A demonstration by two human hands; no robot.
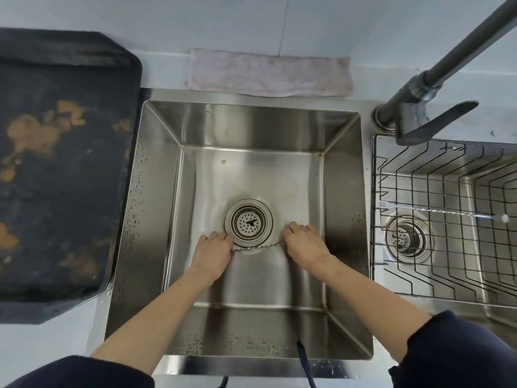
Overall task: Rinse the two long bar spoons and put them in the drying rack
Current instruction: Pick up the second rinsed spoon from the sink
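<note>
The person wears a dark navy top; its sleeves are pushed up above the elbows, bunching into thick soft folds at the lower corners of the view; both forearms are bare down to the wrists; the left hand (213, 254) and the right hand (304, 244) carry no gloves, rings, watch or bands; a thin dark blue cord (306, 365) hangs down from the clothing at the bottom centre.

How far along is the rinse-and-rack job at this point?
About half done. One bar spoon already lies across the drying rack on the right. The second spoon is in hand: the left hand and right hand grip its ends low in the sink, beside the drain. Racking it remains.
</note>
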